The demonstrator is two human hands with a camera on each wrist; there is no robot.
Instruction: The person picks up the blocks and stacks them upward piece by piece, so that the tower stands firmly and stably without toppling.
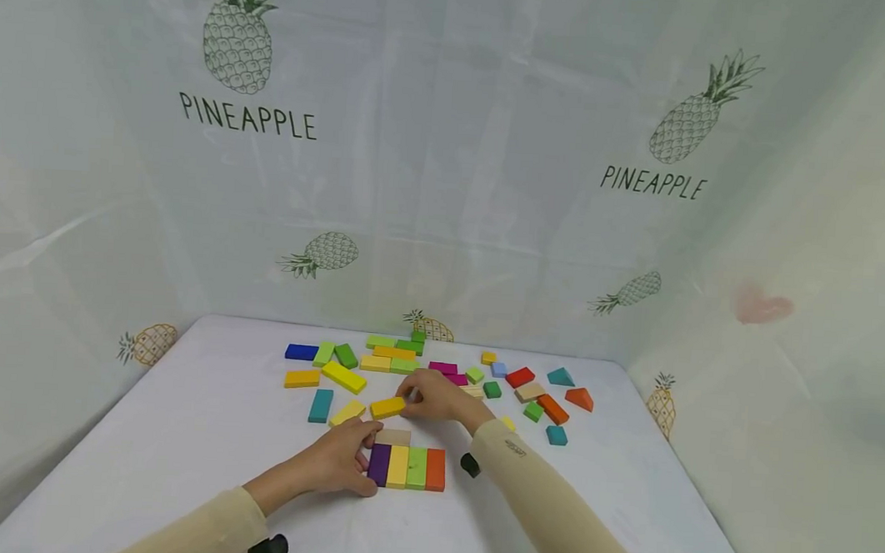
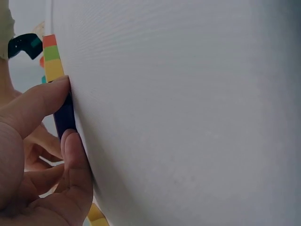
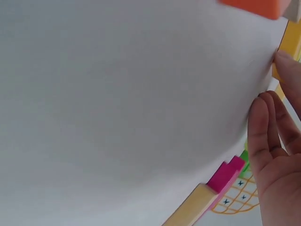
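Observation:
Four blocks lie side by side in a row: a purple block (image 1: 378, 465), a pale yellow block (image 1: 397, 466), a light green block (image 1: 417, 468) and an orange-red block (image 1: 436, 469). A plain wooden block (image 1: 393, 438) lies across their far end. My left hand (image 1: 337, 457) curls round the left end, its thumb and fingertips touching the purple block (image 2: 64, 115) in the left wrist view. Just beyond, my right hand (image 1: 436, 396) holds the right end of a yellow block (image 1: 387, 407). The right wrist view shows the thumb on this yellow block (image 3: 290, 42); its far end is cut off.
Many coloured blocks lie spread beyond the hands, among them a teal block (image 1: 320, 405), a long yellow block (image 1: 344, 377) and a blue block (image 1: 302, 352). On the right are an orange triangle (image 1: 580, 398) and a red block (image 1: 520, 377). A pineapple-print sheet (image 1: 447, 185) hangs behind the table.

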